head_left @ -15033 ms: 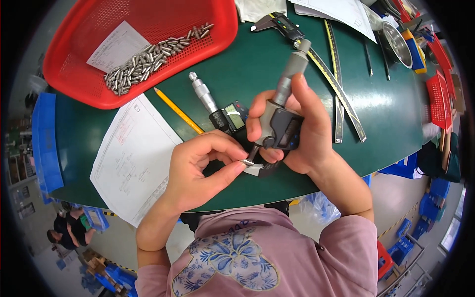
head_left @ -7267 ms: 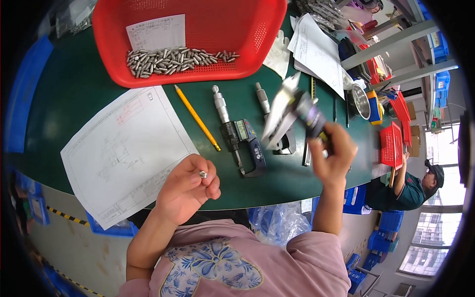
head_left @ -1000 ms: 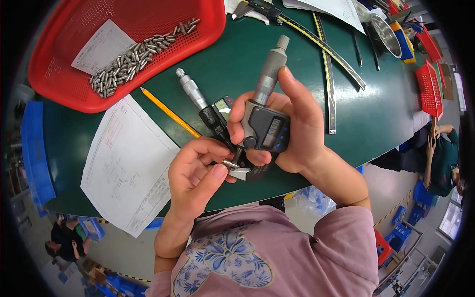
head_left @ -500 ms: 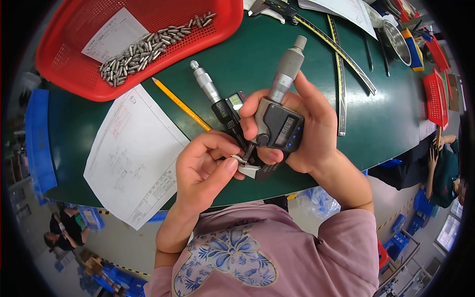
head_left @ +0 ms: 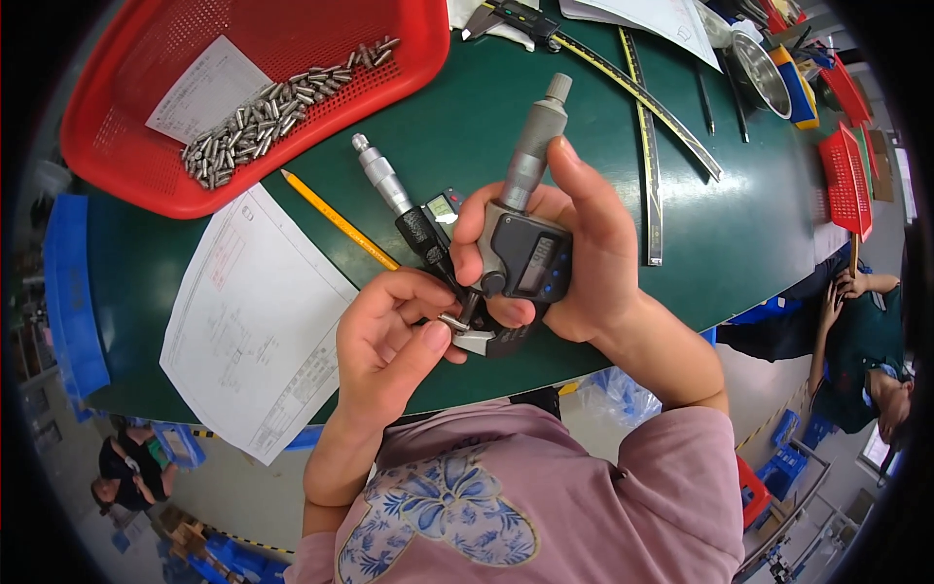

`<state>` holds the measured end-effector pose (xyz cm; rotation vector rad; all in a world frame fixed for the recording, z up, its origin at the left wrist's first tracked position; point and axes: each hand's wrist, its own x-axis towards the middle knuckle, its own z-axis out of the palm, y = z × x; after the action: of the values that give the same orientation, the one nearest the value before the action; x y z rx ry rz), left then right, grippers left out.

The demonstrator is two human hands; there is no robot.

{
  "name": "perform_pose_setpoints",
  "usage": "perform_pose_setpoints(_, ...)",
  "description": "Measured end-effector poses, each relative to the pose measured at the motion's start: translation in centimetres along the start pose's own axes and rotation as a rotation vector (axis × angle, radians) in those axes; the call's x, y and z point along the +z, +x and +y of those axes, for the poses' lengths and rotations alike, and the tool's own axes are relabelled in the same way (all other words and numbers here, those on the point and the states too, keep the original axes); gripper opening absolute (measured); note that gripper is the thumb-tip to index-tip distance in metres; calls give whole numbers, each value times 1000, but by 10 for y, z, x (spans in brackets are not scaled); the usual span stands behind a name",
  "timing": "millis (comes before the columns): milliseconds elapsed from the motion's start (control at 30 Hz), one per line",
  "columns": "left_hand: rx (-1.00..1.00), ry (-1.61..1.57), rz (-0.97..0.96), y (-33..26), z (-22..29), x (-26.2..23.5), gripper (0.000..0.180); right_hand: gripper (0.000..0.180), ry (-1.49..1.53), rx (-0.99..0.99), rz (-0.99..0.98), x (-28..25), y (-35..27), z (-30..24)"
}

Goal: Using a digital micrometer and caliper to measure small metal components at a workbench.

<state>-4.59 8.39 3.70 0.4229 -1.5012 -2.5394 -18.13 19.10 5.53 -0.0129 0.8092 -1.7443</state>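
Observation:
My right hand point(head_left: 579, 258) grips a digital micrometer point(head_left: 520, 238) by its dark body, its grey thimble pointing up and away. My left hand point(head_left: 394, 336) pinches a small metal pin point(head_left: 451, 320) and holds it in the micrometer's jaw, between thumb and fingertips. Just behind the hands a second micrometer point(head_left: 409, 209) lies on the green table point(head_left: 739, 214). A red basket point(head_left: 146, 165) at the far left holds several similar metal pins point(head_left: 263, 102) and a paper slip.
A yellow pencil point(head_left: 341, 222) and a printed drawing sheet point(head_left: 248, 326) lie left of my hands. A long steel ruler point(head_left: 647, 146), a caliper point(head_left: 516, 18), pens and a metal bowl point(head_left: 759, 68) sit at the far right. Another person point(head_left: 861, 346) sits beyond the table's right edge.
Over the last second the hands keep the same hold on pin and micrometer; the view has shifted slightly. Earlier, the right hand had swung the micrometer out to the right and brought it back.

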Motion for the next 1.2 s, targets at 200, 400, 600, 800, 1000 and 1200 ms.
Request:
perform_pose_setpoints(200,-5,15,-8,0,-2,-2,15,66,-6,7,-7,-1,0,1)
perform_pose_setpoints(400,46,10,-30,1,-4,-4,14,71,36,-15,-121,-7,1,3)
perform_pose_setpoints(600,66,23,-46,1,-3,-5,15,72,40,-9,-131,-5,1,2)
perform_pose_setpoints(800,48,17,-42,0,-1,-3,16,67,-9,10,-11,3,-1,0)
perform_pose_setpoints(1000,-3,6,-7,0,-1,-2,17,67,-31,6,0,0,0,0)
perform_pose_setpoints(1200,-2,27,-17,1,-1,-3,15,69,-26,-8,-89,-6,2,0)
